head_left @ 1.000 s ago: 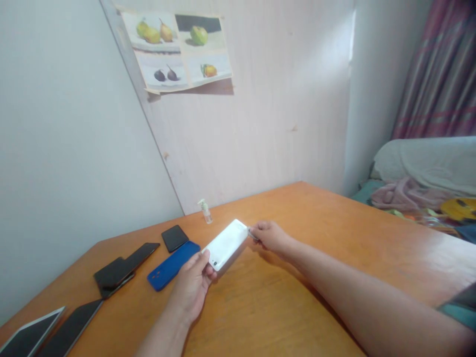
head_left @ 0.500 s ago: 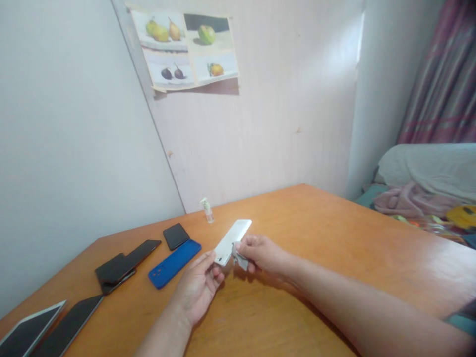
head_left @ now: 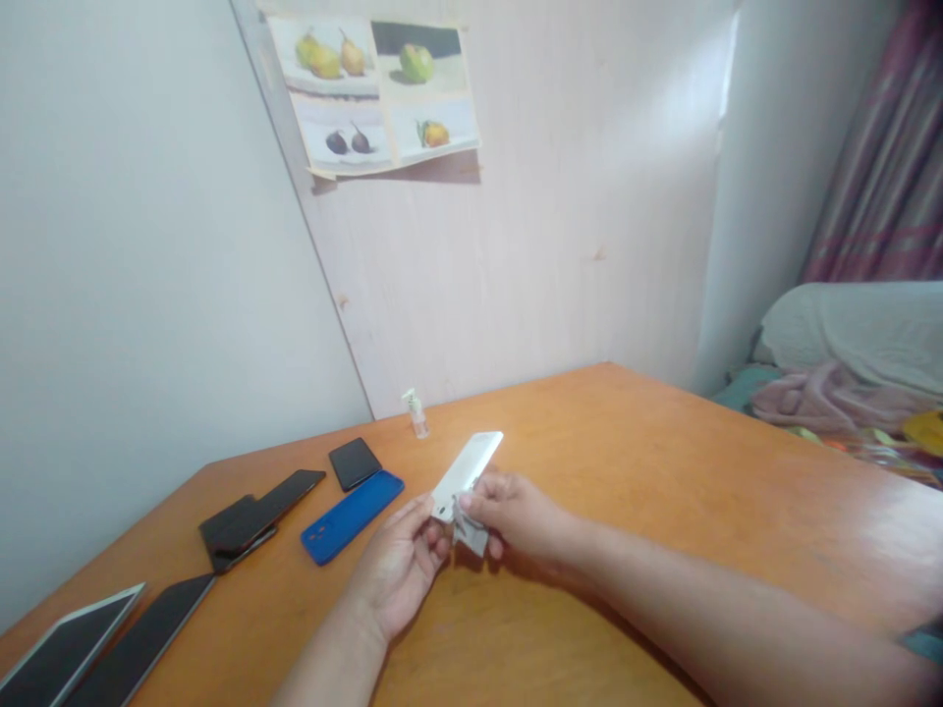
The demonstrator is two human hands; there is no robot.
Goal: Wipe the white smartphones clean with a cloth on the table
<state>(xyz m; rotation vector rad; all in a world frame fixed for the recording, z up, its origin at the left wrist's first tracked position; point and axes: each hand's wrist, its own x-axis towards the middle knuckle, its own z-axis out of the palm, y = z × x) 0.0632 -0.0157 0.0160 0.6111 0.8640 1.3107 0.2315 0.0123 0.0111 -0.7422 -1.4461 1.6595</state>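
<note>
Phone (head_left: 469,465), white and back side up, is held above the near part of the wooden bench (head_left: 457,658), its long side slanting away to the right and a small dark lens showing at the near end. The left hand (head_left: 402,565) pinches that near end at its left corner, thumb on top and fingers curled below. The right hand (head_left: 520,516) pinches a crumpled grey wipe (head_left: 471,538) between thumb and fingers; the wipe is against the near right edge, hanging below it.

Left of the hands lies a blue case (head_left: 352,516), with a dark flat wallet-like thing (head_left: 355,462) at its far end. Farther left, a long dark phone (head_left: 291,494) rests partly over a wider dark device (head_left: 230,520). Nearer, at the lower left, are a white-edged tablet (head_left: 70,648) and a dark slab (head_left: 143,638) side by side. A small pump bottle (head_left: 419,420) stands upright near the wall (head_left: 545,226), where a sheet of fruit pictures (head_left: 379,93) hangs. Off to the right, beyond the bench, are a rumpled pink cloth (head_left: 832,398) and a curtain (head_left: 869,177).
</note>
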